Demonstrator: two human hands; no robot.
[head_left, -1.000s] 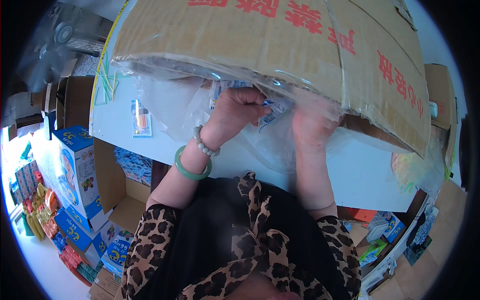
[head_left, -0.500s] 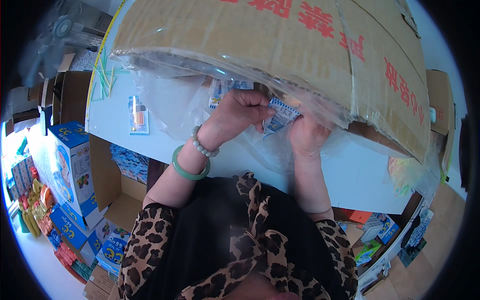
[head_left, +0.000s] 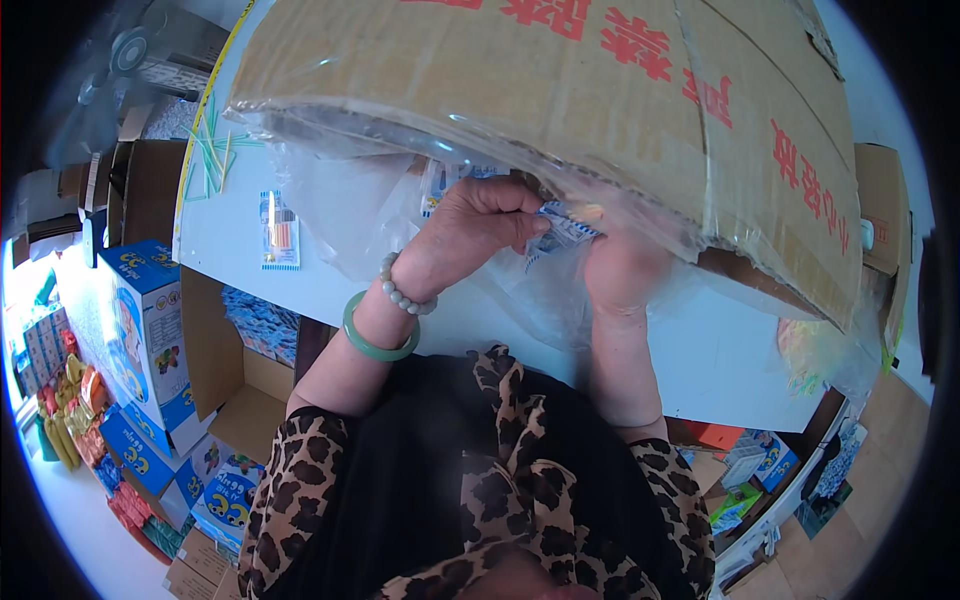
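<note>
My left hand [head_left: 485, 218], with a bead bracelet and a green bangle on its wrist, pinches a small blue-and-white printed packet [head_left: 565, 228] between thumb and fingers. The packet looks creased and tilted, just below the open edge of a large cardboard box [head_left: 500, 80]. My right hand [head_left: 622, 268] is at the packet's right side, blurred; its fingers are hidden under clear plastic film and the box edge. Behind my left hand, more blue-and-white packets [head_left: 440, 180] show partly at the box mouth. A clear plastic liner [head_left: 340, 200] hangs out of the box onto the white table [head_left: 700, 340].
A single filled packet [head_left: 280, 230] lies on the table at left, near loose green and pale sticks [head_left: 212, 165]. Below the left edge, an open carton holds several blue packets [head_left: 262, 325]. A bag of pale thin pieces [head_left: 805, 350] sits at right. Blue boxes [head_left: 150, 320] are stacked at far left.
My right hand has shifted slightly and blurred at the packet. The packet has folded and tipped, so less of its printed face shows. My left hand keeps its pinch.
</note>
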